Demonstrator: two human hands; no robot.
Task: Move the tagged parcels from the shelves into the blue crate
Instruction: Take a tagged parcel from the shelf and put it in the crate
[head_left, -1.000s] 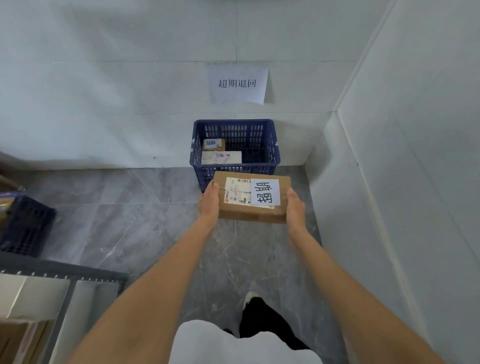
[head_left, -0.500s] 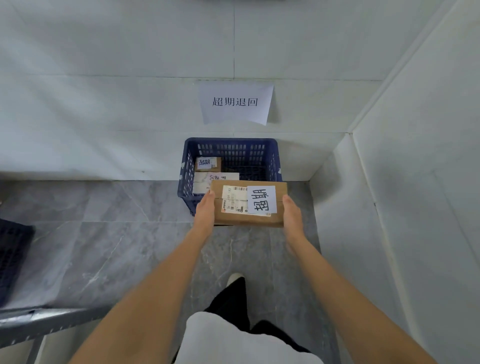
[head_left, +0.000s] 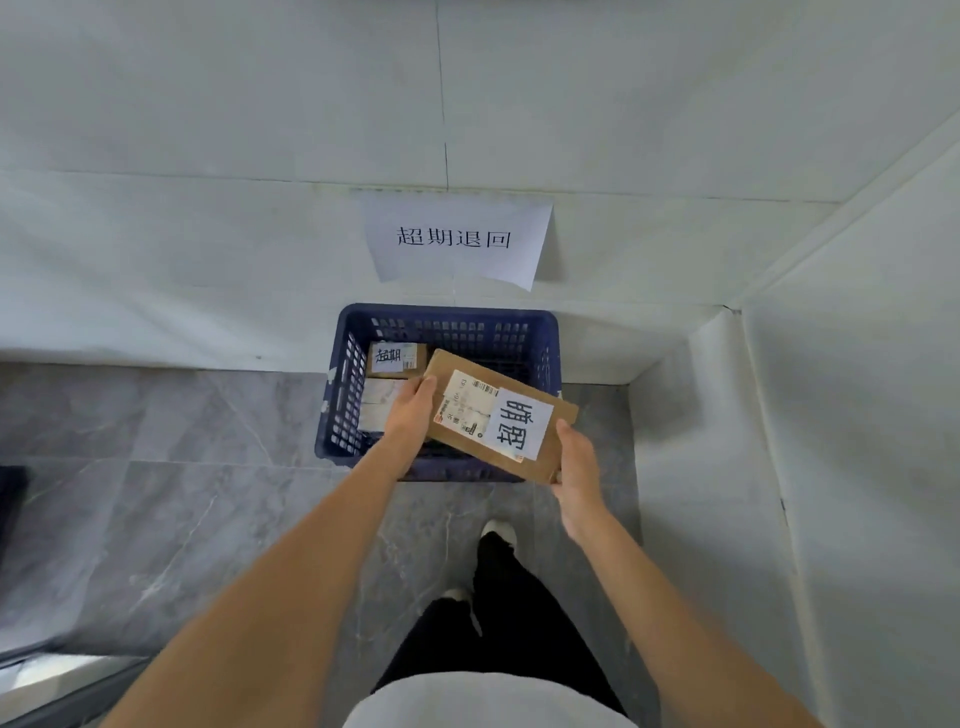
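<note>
White tiled wall (head_left: 208, 130) ahead, second wall (head_left: 857, 415) right, meeting in a corner. Paper sign (head_left: 457, 241) with black characters taped to wall. Grey marble floor (head_left: 156, 519). Dark object (head_left: 10, 499) at left edge, unidentifiable. Pale ledge (head_left: 52, 675) lower left.

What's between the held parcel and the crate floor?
Nothing visible on the right: the parcel, held by both hands, hangs tilted over the crate. Two parcels already lie in its left half; the right half looks free.

Soft, even, fairly bright light; the white paper wall sign (head_left: 457, 241) casts a faint shadow rightward. Wide-angle bending curves the edges; detail is mildly soft throughout.
</note>
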